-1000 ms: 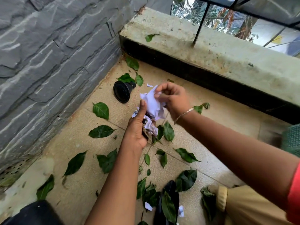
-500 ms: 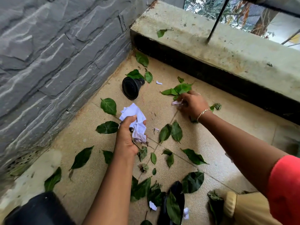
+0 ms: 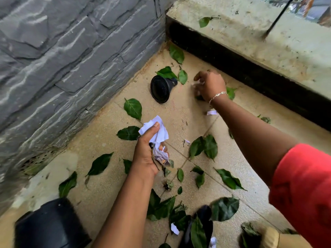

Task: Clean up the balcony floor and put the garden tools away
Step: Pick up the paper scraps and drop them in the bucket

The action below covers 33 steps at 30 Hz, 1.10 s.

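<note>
Green leaves [image 3: 204, 146] and white paper scraps [image 3: 211, 112] lie scattered over the tan balcony floor [image 3: 107, 133]. My left hand [image 3: 147, 154] grips a crumpled wad of white paper [image 3: 157, 131] above the floor's middle. My right hand [image 3: 210, 85] reaches toward the far corner, its fingers curled round a small white scrap and dark leaf bits. It is just right of a small black pot [image 3: 161, 89] lying on its side. A black tool [image 3: 203, 228] at the bottom edge is half hidden under leaves.
A grey stone wall [image 3: 71, 51] bounds the left side, with a drain grate [image 3: 35, 161] at its foot. A concrete ledge [image 3: 259, 43] with a railing bar runs along the back. A black bin [image 3: 50, 224] stands at bottom left and a tan brush-like object [image 3: 272, 236] at bottom right.
My right hand left the paper wad, picked up leaves and a scrap, then moved on toward the corner beside the pot. My left hand keeps the wad and has lowered.
</note>
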Tool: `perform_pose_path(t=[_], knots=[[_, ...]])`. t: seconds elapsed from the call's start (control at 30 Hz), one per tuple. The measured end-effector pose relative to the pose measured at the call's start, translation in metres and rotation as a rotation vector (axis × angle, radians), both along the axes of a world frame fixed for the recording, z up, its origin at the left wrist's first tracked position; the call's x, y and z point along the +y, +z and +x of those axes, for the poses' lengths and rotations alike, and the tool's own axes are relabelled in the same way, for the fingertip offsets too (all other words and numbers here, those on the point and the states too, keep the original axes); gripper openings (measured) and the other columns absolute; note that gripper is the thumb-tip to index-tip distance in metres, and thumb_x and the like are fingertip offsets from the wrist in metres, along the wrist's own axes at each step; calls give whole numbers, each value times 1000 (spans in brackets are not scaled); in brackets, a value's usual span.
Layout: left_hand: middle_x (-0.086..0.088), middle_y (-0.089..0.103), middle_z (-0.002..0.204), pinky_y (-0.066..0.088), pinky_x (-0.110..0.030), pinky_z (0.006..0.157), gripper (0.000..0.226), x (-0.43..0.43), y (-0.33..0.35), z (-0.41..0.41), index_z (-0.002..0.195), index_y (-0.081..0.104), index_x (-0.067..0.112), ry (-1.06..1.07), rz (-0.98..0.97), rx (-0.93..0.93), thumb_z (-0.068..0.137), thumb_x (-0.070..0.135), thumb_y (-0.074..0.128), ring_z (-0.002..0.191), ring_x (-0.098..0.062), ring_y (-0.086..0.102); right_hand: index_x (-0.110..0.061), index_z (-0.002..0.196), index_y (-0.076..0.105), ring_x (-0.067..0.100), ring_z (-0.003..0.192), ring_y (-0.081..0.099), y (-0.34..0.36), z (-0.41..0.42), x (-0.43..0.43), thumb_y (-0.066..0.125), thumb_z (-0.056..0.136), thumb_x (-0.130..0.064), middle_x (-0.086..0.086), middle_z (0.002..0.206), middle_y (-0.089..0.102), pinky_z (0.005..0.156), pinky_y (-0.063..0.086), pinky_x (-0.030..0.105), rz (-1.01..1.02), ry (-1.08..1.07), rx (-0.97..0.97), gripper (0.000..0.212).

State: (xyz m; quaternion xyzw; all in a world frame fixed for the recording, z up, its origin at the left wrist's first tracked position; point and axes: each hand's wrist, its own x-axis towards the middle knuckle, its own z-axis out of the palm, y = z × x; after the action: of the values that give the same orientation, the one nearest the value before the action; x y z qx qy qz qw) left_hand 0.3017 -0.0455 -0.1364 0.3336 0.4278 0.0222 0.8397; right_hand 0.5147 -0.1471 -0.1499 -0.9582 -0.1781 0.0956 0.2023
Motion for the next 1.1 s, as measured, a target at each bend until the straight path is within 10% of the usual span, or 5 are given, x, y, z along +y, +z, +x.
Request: perform_pose_path(t=[0.43, 0.57, 0.97, 1.0, 1.1], knots=[[14, 50, 73, 46, -28, 57, 21, -4, 8, -4, 110, 62, 28, 13, -16, -9, 91, 27, 50, 72, -25, 64, -6, 93, 66, 29, 92, 60, 11, 6, -26, 55, 86, -6, 12, 95, 67, 74, 43, 31, 48, 44, -31, 13], [-23, 23, 150, 43, -32, 63, 24, -15, 14, -3, 111, 58, 30, -29, -46, -38, 88, 28, 51, 72, -23, 57, -11, 100, 66, 30, 99, 58, 5, 8, -28, 55, 88, -12, 11, 102, 65, 78, 45, 34, -24, 51, -19, 16], [-9, 66, 67, 47, -21, 45, 15, 5, 14, -23, 104, 60, 27, 60, -71, -136, 93, 23, 50, 36, -9, 52, -6, 100, 61, 29, 93, 58, 2, 5, 3, 50, 90, -8, 13, 98, 62, 81, 49, 40, -73, 83, -7, 15], [26, 17, 59, 48, -23, 47, 18, 7, 14, -24, 104, 60, 28, 73, -66, -139, 88, 23, 57, 42, -10, 56, -7, 99, 61, 28, 92, 59, 5, -2, 1, 52, 89, -7, 13, 97, 63, 81, 49, 39, -33, 133, -17, 13], [-24, 46, 137, 48, -32, 63, 49, 13, 7, -26, 120, 59, 26, 56, -18, -65, 71, 29, 61, 96, -31, 66, -15, 89, 60, 16, 86, 58, 20, -37, -3, 59, 86, -4, 5, 91, 63, 81, 49, 30, 103, 427, 163, 11]])
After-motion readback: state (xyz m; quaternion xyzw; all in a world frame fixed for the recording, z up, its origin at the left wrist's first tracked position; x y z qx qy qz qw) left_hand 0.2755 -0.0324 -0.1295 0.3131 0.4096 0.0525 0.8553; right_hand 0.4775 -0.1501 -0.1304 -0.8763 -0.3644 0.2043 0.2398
